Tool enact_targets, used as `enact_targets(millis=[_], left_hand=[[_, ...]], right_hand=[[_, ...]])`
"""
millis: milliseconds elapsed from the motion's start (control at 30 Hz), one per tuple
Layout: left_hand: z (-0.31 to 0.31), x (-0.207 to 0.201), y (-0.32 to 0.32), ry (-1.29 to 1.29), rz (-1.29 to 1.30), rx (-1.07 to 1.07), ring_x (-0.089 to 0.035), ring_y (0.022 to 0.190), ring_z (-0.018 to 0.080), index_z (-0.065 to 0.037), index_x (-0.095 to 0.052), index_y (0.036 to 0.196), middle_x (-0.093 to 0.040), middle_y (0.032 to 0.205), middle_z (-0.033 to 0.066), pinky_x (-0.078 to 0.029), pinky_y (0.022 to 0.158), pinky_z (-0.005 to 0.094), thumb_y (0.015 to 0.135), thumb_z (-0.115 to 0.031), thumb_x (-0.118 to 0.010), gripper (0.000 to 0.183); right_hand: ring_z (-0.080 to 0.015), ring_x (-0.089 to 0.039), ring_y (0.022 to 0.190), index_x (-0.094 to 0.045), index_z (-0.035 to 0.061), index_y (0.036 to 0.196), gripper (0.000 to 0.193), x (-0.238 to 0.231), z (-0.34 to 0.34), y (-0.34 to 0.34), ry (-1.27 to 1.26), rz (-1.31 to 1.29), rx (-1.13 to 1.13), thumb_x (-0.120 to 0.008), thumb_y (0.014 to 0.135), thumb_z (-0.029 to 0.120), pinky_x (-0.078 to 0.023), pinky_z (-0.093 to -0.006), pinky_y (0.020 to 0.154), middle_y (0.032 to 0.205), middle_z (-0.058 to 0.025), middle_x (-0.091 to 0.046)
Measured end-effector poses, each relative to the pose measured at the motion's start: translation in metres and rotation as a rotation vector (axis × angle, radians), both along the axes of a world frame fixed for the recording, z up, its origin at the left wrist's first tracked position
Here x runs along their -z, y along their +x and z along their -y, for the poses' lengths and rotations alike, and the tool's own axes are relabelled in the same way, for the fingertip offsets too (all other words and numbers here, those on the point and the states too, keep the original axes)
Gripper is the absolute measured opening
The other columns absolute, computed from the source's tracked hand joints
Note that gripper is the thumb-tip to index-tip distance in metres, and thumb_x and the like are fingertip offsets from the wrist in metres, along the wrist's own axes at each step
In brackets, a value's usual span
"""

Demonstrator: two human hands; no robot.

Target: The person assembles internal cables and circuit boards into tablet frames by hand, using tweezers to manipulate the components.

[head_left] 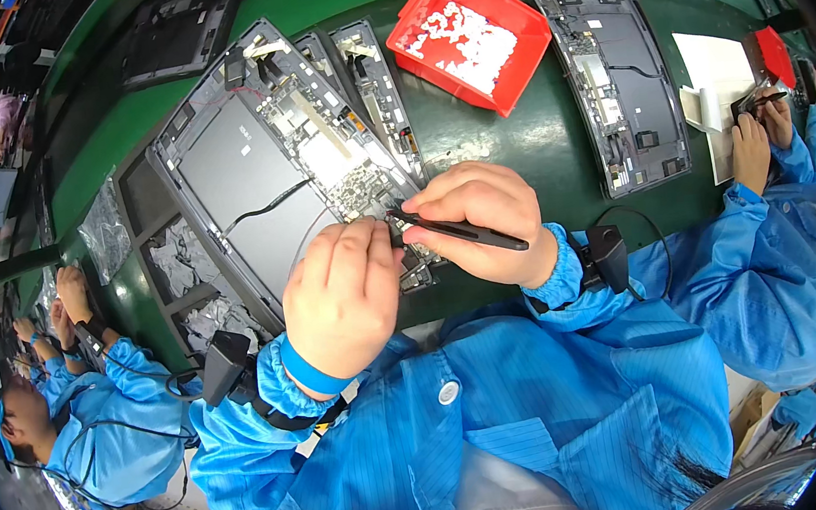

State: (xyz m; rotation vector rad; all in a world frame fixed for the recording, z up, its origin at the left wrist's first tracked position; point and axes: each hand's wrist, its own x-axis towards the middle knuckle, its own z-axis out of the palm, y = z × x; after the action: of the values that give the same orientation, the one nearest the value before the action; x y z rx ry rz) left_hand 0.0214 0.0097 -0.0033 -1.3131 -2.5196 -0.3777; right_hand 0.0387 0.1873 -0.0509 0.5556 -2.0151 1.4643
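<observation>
My right hand (pixel 485 221) holds black tweezers (pixel 471 233), their tips at the edge of a circuit board. My left hand (pixel 347 292) is closed close beside it, fingertips pressed together at the board; what they pinch, if anything, is hidden. Under both hands lies an opened flat electronic device (pixel 240 153), its grey shell slanted across the bench. Its circuit board (pixel 332 158) runs along the right side, and a black cable (pixel 271 202) crosses the flat grey area. The hands cover the device's near right corner.
A red bin (pixel 405 49) of small white pieces stands beyond my hands. Another opened device (pixel 615 85) lies to the right, more behind on the left. A divided dark tray (pixel 151 254) holds crumpled plastic. Co-workers in blue sit on both sides; the right one's hands (pixel 753 150) work nearby.
</observation>
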Motion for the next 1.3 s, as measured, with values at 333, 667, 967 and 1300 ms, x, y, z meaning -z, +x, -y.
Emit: enact_targets(millis=[333,667,967,1300], left_hand=[[-0.002,-0.003,-0.014,0.262,0.483,-0.202,-0.058,0.071,0.0263,-0.002,-0.061,0.079,-0.06,0.085,0.01,-0.048,0.06,0.032,0.062,0.007,-0.067,0.02],[-0.008,0.0,0.003,-0.077,-0.077,0.013,-0.057,0.075,0.0257,0.004,-0.061,0.089,-0.058,0.09,0.0117,-0.051,0.061,0.0323,0.063,-0.001,-0.063,0.027],[-0.013,0.015,0.031,-0.28,-0.365,-0.042,-0.062,0.085,0.0255,-0.002,-0.054,0.084,-0.064,0.098,0.0203,-0.04,0.054,0.0251,0.078,-0.01,-0.052,0.011],[-0.005,0.005,0.004,-0.036,0.013,0.078,-0.06,0.082,0.029,0.002,-0.053,0.088,-0.062,0.099,0.0168,-0.05,0.068,0.0358,0.061,0.002,-0.063,0.029]], right_hand=[[-0.024,-0.063,0.069,-0.06,0.0015,0.077,0.023,0.0,0.001,0.001,-0.029,0.045,0.005,-0.078,0.063,0.006,-0.048,-0.0322,0.058,0.077,-0.0102,-0.064],[-0.0234,-0.064,0.065,-0.059,0.0015,0.077,0.026,0.007,0.001,-0.003,-0.046,-0.012,-0.011,-0.079,0.061,0.003,-0.049,-0.03,0.054,0.078,-0.0131,-0.065],[-0.0232,-0.063,0.064,-0.059,0.001,0.078,0.027,0.01,0.002,-0.002,-0.067,-0.04,-0.006,-0.079,0.061,0.002,-0.049,-0.0298,0.053,0.077,-0.0134,-0.065],[-0.0227,-0.063,0.064,-0.059,0.0006,0.078,0.025,0.005,-0.006,-0.005,0.022,-0.04,-0.1,-0.078,0.063,0.002,-0.049,-0.0292,0.054,0.078,-0.0136,-0.065]])
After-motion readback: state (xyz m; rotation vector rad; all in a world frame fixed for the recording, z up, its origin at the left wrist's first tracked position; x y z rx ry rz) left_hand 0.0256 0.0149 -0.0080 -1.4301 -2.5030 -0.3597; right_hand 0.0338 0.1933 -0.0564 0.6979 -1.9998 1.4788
